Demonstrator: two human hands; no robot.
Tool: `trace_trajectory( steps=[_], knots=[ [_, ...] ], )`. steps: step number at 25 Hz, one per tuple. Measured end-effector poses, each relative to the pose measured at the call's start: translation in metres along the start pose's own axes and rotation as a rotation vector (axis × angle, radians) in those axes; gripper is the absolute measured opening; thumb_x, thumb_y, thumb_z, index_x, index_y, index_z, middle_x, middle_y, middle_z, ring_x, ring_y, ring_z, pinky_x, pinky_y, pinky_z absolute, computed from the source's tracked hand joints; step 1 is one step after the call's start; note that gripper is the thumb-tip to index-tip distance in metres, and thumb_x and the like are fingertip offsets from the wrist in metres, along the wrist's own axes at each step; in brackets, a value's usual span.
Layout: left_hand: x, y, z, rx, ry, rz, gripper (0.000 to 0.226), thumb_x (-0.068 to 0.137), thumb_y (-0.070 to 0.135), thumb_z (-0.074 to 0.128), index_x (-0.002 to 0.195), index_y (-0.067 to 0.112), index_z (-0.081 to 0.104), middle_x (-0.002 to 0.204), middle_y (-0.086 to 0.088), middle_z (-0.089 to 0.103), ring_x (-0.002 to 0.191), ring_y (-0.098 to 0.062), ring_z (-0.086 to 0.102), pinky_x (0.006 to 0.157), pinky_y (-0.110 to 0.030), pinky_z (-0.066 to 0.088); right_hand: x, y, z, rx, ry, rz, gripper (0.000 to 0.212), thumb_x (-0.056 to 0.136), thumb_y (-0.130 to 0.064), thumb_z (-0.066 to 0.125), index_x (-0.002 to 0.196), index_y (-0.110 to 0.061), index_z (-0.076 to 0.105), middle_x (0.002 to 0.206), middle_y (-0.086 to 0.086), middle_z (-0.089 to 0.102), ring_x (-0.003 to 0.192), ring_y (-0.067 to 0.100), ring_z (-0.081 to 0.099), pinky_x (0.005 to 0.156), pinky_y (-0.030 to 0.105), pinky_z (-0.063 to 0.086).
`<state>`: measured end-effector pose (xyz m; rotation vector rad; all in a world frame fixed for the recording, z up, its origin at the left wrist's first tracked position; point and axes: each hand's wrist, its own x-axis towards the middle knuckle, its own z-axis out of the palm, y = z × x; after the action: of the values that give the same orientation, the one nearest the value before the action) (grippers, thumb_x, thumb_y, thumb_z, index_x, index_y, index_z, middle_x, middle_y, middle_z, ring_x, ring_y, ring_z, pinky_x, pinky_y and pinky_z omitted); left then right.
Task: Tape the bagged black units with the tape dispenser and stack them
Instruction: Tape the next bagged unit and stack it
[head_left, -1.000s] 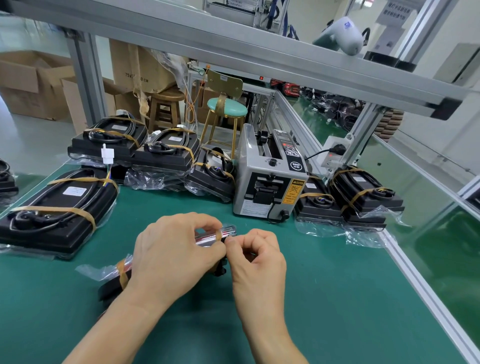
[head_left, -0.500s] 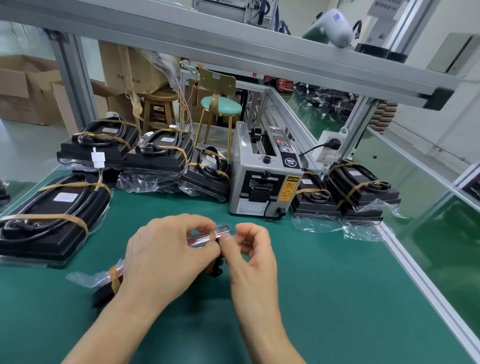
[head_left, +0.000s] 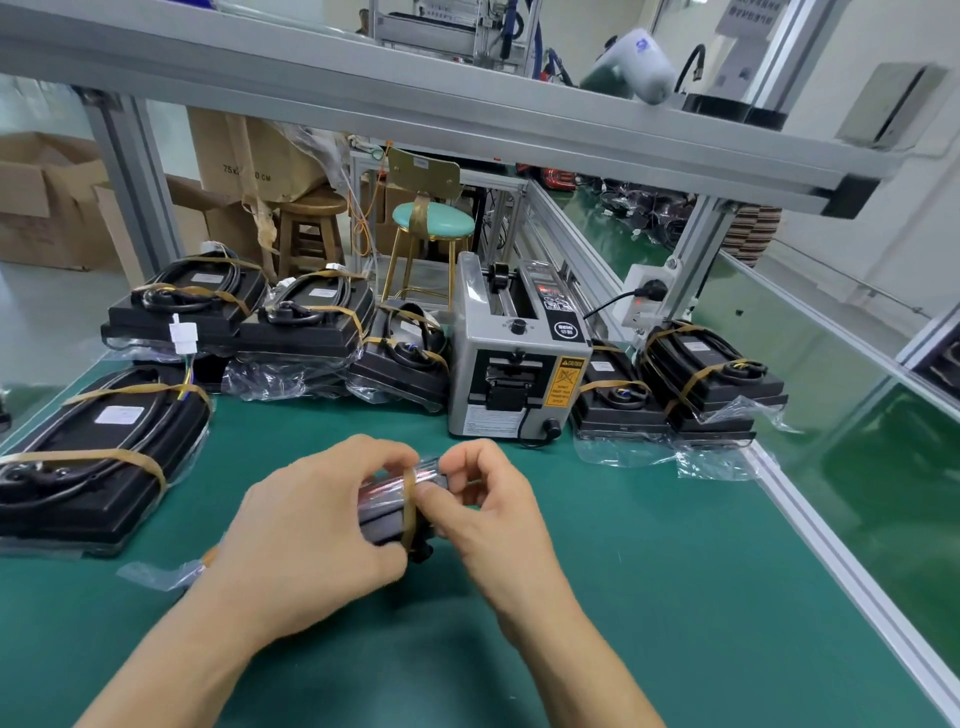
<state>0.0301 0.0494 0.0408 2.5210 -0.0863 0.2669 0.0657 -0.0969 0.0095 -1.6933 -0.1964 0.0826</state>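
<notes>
Green matting covers the workbench, the largest item here and the surface everything rests on.

Tape dispenser: grey metal box with a yellow caution label, standing upright at the far middle of the bench; all places below are given from it.

Large bagged black unit: well to the dispenser's left and nearer me, lying flat, two tan tape bands across it, white label on top.

Stacked bagged units, left group: just left of the dispenser along the far edge, taped, with coiled cables on top; the nearest one touches or nearly touches the dispenser's side, I cannot tell which.

Stacked bagged units, right group: just right of the dispenser, taped, loose bag ends spread on the matting.

My left hand: in front of the dispenser, curled over the bagged black unit and gripping it from the left.

My right hand: in front of the dispenser, fingers curled, thumb and fingertips pinching at the unit's right end.

Tan tape strip: wrapped around the held unit, between my two hands, my right thumb against it.
</notes>
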Motion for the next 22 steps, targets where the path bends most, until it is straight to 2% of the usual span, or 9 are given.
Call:
trace_trajectory(
  steps=[2,4,7,9,11,14,16,19,22],
  knots=[
    [0.0,-0.003,0.002,0.169,-0.069,0.073,0.079,0.054,0.04,0.066,0.125,0.058,0.036,0.108,0.045,0.043,0.106,0.006,0.049,0.076,-0.01,0.037,0.006,0.0,-0.007,0.0,-0.065,0.029,0.02,0.071,-0.023,0.072,0.08,-0.028,0.054,0.072,-0.011,0.051,0.068,0.009,0.046,0.067,0.027,0.043],
    [0.003,-0.007,0.0,0.117,-0.042,0.073,0.085,0.06,0.027,0.076,0.13,0.055,0.039,0.112,0.037,0.047,0.11,0.002,0.05,0.084,-0.015,0.038,0.005,0.006,-0.019,-0.014,-0.094,0.017,0.03,0.074,-0.013,0.078,0.09,-0.026,0.056,0.086,-0.007,0.056,0.075,0.007,0.051,0.075,0.024,0.044],
    [0.005,-0.022,-0.012,-0.166,0.081,0.063,0.082,0.052,0.006,0.086,0.117,0.048,0.06,0.104,0.031,0.063,0.102,-0.004,0.062,0.084,-0.013,0.042,-0.006,0.013,-0.035,-0.127,-0.112,-0.05,0.057,0.065,-0.023,0.083,0.113,-0.034,0.053,0.116,-0.013,0.057,0.103,-0.007,0.053,0.09,0.015,0.04],
    [0.006,-0.03,-0.022,-0.357,0.141,0.088,0.082,0.047,0.006,0.087,0.111,0.052,0.063,0.104,0.029,0.067,0.097,-0.004,0.066,0.081,-0.005,0.044,-0.01,0.009,-0.037,-0.27,-0.145,-0.247,0.07,0.063,-0.033,0.079,0.124,-0.04,0.047,0.135,-0.022,0.045,0.129,-0.006,0.039,0.105,0.015,0.03],
    [0.007,-0.03,-0.03,-0.557,0.178,0.159,0.079,0.041,0.014,0.085,0.11,0.048,0.065,0.107,0.021,0.07,0.101,-0.001,0.065,0.086,-0.006,0.043,-0.006,-0.001,-0.032,-0.427,-0.191,-0.442,0.075,0.065,-0.037,0.078,0.131,-0.043,0.042,0.144,-0.03,0.032,0.14,-0.003,0.025,0.113,0.018,0.021],
    [0.005,-0.038,-0.033,-0.856,0.196,0.217,0.087,0.028,-0.001,0.088,0.107,0.031,0.07,0.105,0.002,0.073,0.099,-0.012,0.068,0.094,-0.026,0.049,0.007,-0.021,-0.03,-0.584,-0.161,-0.58,0.086,0.064,-0.039,0.079,0.138,-0.043,0.035,0.144,-0.037,0.022,0.139,-0.008,0.019,0.114,0.02,0.015],
    [0.001,-0.047,-0.03,-1.042,0.188,0.223,0.083,0.026,0.001,0.09,0.104,0.022,0.071,0.101,-0.004,0.073,0.092,-0.016,0.069,0.089,-0.034,0.052,0.017,-0.033,-0.033,-0.581,-0.22,-0.55,0.089,0.062,-0.036,0.083,0.137,-0.044,0.035,0.138,-0.037,0.03,0.134,-0.009,0.027,0.112,0.019,0.021],
    [-0.005,-0.057,-0.028,-1.135,0.125,0.232,0.079,0.027,0.005,0.09,0.103,0.017,0.07,0.098,-0.005,0.072,0.087,-0.016,0.068,0.077,-0.028,0.056,0.033,-0.042,-0.034,-0.418,-0.408,-0.403,0.077,0.059,-0.018,0.089,0.121,-0.04,0.049,0.112,-0.026,0.055,0.106,-0.007,0.055,0.092,0.011,0.039],
    [-0.008,-0.056,-0.031,-0.95,0.073,0.241,0.078,0.035,-0.013,0.079,0.102,0.022,0.062,0.116,-0.003,0.062,0.104,-0.016,0.062,0.083,-0.022,0.051,0.04,-0.035,-0.026,-0.382,-0.436,-0.387,0.055,0.058,-0.004,0.089,0.1,-0.024,0.059,0.099,-0.01,0.059,0.089,-0.001,0.057,0.077,0.011,0.044]
  ],
)
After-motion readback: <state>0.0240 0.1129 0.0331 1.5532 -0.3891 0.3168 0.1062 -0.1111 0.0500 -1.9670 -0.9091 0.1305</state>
